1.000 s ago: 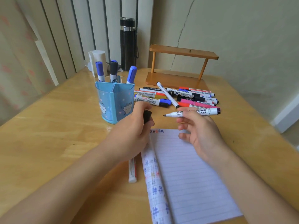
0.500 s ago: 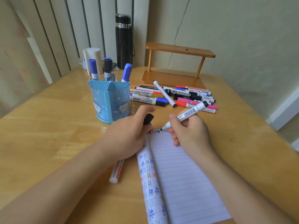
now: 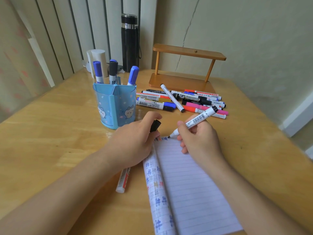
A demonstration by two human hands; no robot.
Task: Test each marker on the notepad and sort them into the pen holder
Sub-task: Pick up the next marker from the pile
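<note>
Pen holder (image 3: 116, 106), left of table (image 3: 50, 141) centre, is holding three capped markers (image 3: 113, 68); right hand (image 3: 199, 138) is pinching uncapped marker (image 3: 198, 118), tip touching notepad (image 3: 194, 184) at near edge; left hand (image 3: 133, 141) is gripping black cap (image 3: 155, 125)

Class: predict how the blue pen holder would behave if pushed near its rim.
The pen holder looks like thin translucent plastic, so probably light. It is tall, with three markers leaning above its rim, so a high push might tip it; the glossy table may let it slide.

A black flask (image 3: 130, 42) stands at the table's (image 3: 42, 141) back edge, left of a wooden stand (image 3: 186, 68).
</note>
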